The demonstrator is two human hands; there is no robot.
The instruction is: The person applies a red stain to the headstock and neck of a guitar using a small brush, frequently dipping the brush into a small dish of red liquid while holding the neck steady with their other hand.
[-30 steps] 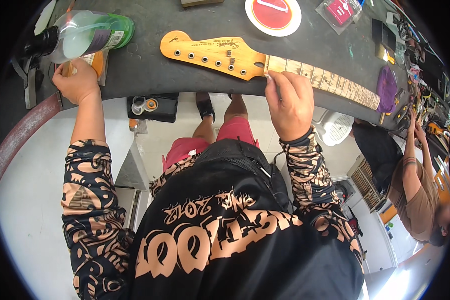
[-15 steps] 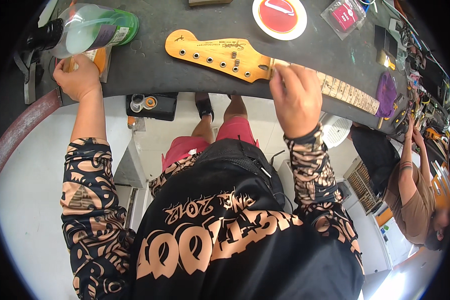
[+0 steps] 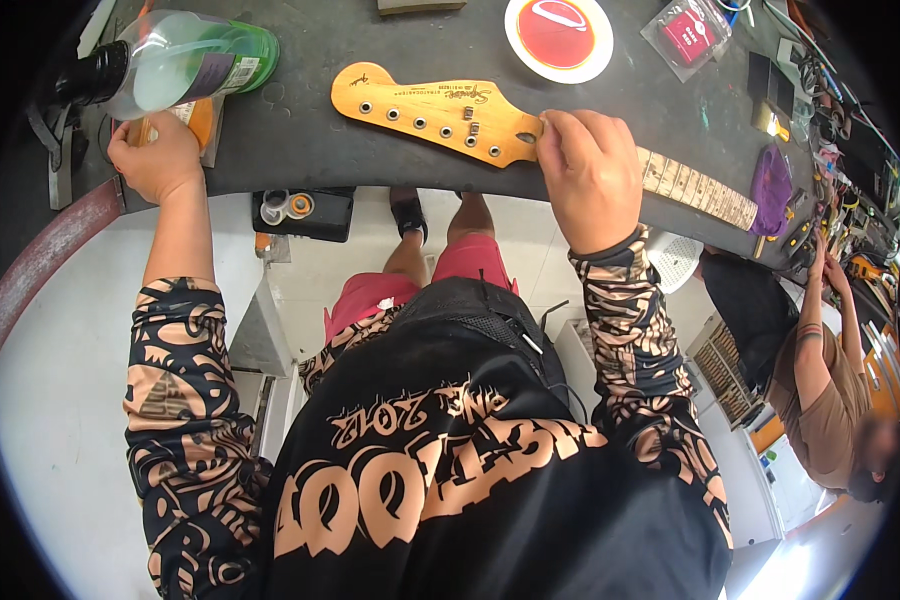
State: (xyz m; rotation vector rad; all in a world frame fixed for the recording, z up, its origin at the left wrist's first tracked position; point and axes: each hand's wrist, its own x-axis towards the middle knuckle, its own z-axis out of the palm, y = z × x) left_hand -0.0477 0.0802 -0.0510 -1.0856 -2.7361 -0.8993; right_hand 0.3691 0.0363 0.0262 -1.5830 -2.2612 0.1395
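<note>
A guitar neck [image 3: 410, 112] lies across the dark bench, its honey-coloured headstock to the left and its fretboard [image 3: 695, 188] running off to the right. My right hand [image 3: 595, 180] is closed in a pinch at the nut end of the fretboard, fingertips down against the neck; whatever is between them is hidden. At the left, my left hand [image 3: 158, 158] is closed by a small clear packet with an orange piece [image 3: 201, 122] showing in it. What those fingers hold I cannot make out. Above that hand lies a clear bottle of green liquid [image 3: 195, 65] with a black cap.
A white dish of red liquid [image 3: 560, 62] stands beyond the neck, beside a packet with a red label [image 3: 688, 38]. A purple cloth [image 3: 771, 188] lies by the fretboard's far end. Tools crowd the right side, where another person [image 3: 820, 370] works.
My right hand has shifted slightly left and its fingertips have come down onto the nut end of the neck. My left hand has barely moved.
</note>
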